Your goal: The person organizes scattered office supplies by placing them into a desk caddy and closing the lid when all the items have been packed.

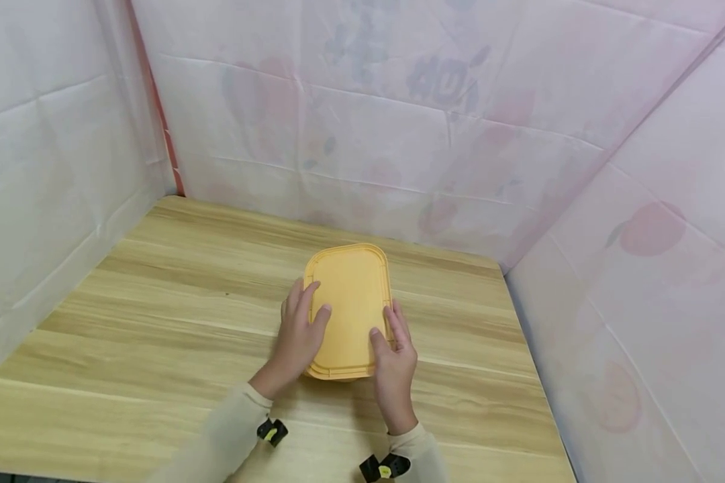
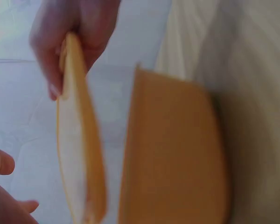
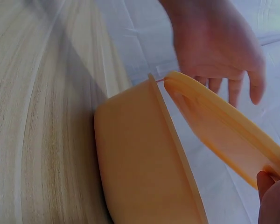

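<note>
An orange-yellow rectangular box stands mid-table with its lid (image 1: 352, 295) on top. My left hand (image 1: 299, 332) lies on the lid's left part, fingers spread and fairly straight. My right hand (image 1: 395, 352) pinches the lid's right edge, thumb on top. In the wrist views the lid (image 3: 224, 126) is tilted up off the box base (image 3: 140, 158) on the right hand's side, while its other edge still meets the rim. The left wrist view shows the right hand (image 2: 70, 32) gripping the raised lid (image 2: 81, 149) beside the base (image 2: 172, 154). The inside of the box is hidden.
The wooden table (image 1: 175, 302) is walled on three sides by pale floral cloth (image 1: 399, 134). Its right edge runs close to the cloth at the right. Nothing else lies on the tabletop.
</note>
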{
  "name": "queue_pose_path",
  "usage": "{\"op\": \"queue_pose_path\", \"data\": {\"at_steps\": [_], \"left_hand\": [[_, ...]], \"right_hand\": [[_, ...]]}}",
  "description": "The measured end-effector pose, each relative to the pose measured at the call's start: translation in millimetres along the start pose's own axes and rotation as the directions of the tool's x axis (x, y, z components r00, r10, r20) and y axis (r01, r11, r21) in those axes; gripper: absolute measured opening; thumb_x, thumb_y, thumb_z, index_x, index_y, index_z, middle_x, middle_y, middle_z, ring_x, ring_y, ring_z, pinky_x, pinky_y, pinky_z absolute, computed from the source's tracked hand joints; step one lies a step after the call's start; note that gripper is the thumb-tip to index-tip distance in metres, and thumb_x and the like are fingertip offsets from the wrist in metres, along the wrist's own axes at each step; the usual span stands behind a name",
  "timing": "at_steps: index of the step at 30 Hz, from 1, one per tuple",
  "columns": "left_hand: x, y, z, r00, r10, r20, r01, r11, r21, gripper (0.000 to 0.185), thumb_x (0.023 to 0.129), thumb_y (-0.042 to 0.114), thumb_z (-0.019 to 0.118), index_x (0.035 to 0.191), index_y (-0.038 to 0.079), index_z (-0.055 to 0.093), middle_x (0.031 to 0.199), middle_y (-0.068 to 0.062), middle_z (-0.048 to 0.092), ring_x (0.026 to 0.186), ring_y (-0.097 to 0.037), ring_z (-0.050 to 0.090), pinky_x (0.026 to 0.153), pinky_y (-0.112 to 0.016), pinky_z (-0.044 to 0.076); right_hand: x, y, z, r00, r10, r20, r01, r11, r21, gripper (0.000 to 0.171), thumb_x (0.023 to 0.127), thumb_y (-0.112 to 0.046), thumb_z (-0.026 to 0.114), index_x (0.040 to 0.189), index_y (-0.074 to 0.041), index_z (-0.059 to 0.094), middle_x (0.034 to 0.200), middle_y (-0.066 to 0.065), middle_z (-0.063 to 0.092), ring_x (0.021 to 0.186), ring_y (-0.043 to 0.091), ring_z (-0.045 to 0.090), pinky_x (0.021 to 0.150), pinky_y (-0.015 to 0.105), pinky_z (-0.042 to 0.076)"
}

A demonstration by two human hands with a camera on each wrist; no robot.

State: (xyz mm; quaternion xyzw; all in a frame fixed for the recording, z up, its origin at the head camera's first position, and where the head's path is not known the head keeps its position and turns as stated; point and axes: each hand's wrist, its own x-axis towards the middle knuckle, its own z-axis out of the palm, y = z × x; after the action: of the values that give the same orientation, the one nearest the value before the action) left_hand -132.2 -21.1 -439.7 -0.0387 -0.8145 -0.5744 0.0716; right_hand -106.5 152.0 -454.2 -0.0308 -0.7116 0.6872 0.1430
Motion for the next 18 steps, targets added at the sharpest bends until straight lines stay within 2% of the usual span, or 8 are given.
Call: {"op": "queue_pose_path", "data": {"at_steps": [4, 8, 12, 18], "left_hand": [[21.9, 13.8, -9.5, 0.997, 0.072, 0.014, -0.073, 0.996, 0.049, 0.052, 0.105, 0.038, 0.047, 0.150, 0.011, 0.045, 0.169, -0.014, 0.006, 0.152, -0.039, 0.012, 0.112, -0.071, 0.027], [36.9, 25.1, -10.4, 0.995, 0.101, 0.023, -0.103, 0.992, 0.078, 0.052, 0.104, 0.041, 0.048, 0.148, 0.015, 0.048, 0.169, -0.010, 0.009, 0.152, -0.037, 0.013, 0.111, -0.070, 0.028], [43.8, 31.9, -4.0, 0.992, 0.115, 0.044, -0.120, 0.987, 0.108, 0.052, 0.103, 0.041, 0.048, 0.149, 0.017, 0.048, 0.169, -0.008, 0.009, 0.152, -0.038, 0.015, 0.112, -0.071, 0.028], [48.6, 37.2, 4.5, 0.984, 0.156, 0.089, -0.167, 0.977, 0.134, 0.052, 0.103, 0.043, 0.048, 0.151, 0.023, 0.046, 0.169, -0.008, 0.009, 0.153, -0.040, 0.014, 0.115, -0.072, 0.018]], "right_hand": [[-2, -3, 3, 1.000, -0.018, 0.007, 0.018, 1.000, 0.001, 0.048, 0.098, -0.010, 0.062, 0.146, -0.012, 0.053, 0.158, -0.014, 0.038, 0.151, 0.012, 0.026, 0.113, 0.026, 0.034], [-3, -4, 6, 0.999, -0.032, 0.008, 0.031, 0.999, 0.020, 0.048, 0.098, -0.008, 0.062, 0.145, -0.010, 0.053, 0.159, -0.013, 0.038, 0.150, 0.013, 0.029, 0.110, 0.021, 0.037], [-5, -4, 9, 0.997, -0.075, 0.016, 0.074, 0.997, 0.012, 0.047, 0.098, -0.007, 0.063, 0.145, -0.007, 0.054, 0.159, -0.010, 0.038, 0.150, 0.014, 0.031, 0.109, 0.018, 0.037], [-9, -5, 15, 0.977, -0.208, 0.046, 0.211, 0.975, -0.068, 0.046, 0.099, -0.006, 0.062, 0.144, -0.003, 0.054, 0.160, 0.002, 0.039, 0.151, 0.023, 0.031, 0.110, 0.018, 0.035]]}}
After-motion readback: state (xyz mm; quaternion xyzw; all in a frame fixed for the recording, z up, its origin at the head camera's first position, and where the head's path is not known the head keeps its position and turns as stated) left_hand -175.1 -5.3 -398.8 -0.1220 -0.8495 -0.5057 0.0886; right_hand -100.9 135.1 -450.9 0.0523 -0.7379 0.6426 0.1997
